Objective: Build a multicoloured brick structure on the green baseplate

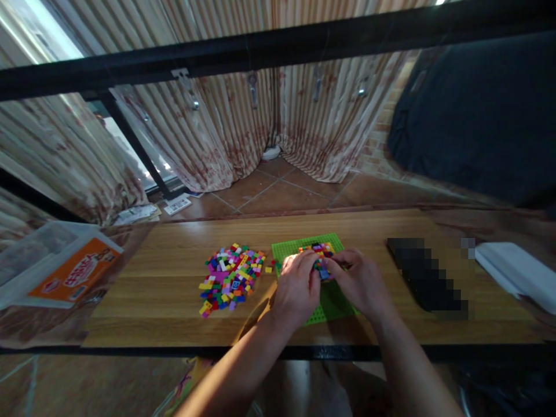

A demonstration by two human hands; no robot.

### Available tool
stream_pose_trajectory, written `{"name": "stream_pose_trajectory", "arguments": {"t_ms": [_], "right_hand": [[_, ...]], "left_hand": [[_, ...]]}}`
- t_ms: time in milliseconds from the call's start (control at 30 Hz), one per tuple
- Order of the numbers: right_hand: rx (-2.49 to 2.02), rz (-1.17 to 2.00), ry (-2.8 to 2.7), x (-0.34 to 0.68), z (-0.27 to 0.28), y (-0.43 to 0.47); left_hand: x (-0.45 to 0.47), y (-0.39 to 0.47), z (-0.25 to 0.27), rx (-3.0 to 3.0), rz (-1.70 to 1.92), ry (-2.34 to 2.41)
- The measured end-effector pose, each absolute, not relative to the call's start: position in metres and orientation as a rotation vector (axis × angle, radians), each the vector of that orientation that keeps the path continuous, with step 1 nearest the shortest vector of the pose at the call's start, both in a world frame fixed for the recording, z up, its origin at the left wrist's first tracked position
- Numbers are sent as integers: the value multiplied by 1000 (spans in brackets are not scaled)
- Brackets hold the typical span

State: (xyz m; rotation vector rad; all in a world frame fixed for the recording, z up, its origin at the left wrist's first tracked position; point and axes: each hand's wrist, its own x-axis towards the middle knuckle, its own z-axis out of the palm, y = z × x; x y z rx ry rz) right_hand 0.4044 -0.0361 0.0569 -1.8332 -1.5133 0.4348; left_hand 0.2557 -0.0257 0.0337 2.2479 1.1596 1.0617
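Note:
A green studded baseplate (299, 243) lies on the wooden table, with a patch of multicoloured building bricks (320, 249) on its upper part. Over the plate, my left hand (299, 281) is closed, its fingers bent towards a small cluster of blue and green bricks (324, 271). From the other side my right hand (358, 282) pinches at the same cluster with thumb and forefinger. My fingers hide part of these bricks, so I cannot tell whether the cluster is fixed to the plate. Left of the plate spreads a pile of loose bricks (234, 278).
A few stray bricks (269, 270) lie between the pile and the baseplate. On the table's right is a black, partly pixelated object (417, 272), with a white object (516, 272) beyond it. A clear plastic box (47, 260) with an orange label stands at the left.

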Motion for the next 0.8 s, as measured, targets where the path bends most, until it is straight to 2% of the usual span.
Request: {"name": "stream_pose_trajectory", "arguments": {"t_ms": [567,800], "right_hand": [[-1798,476,-1338,422,45,-32],[-1400,611,-1450,408,54,-36]], "left_hand": [[255,-25,36,2256,1049,1177],[256,-26,47,2130,1174,1130]]}}
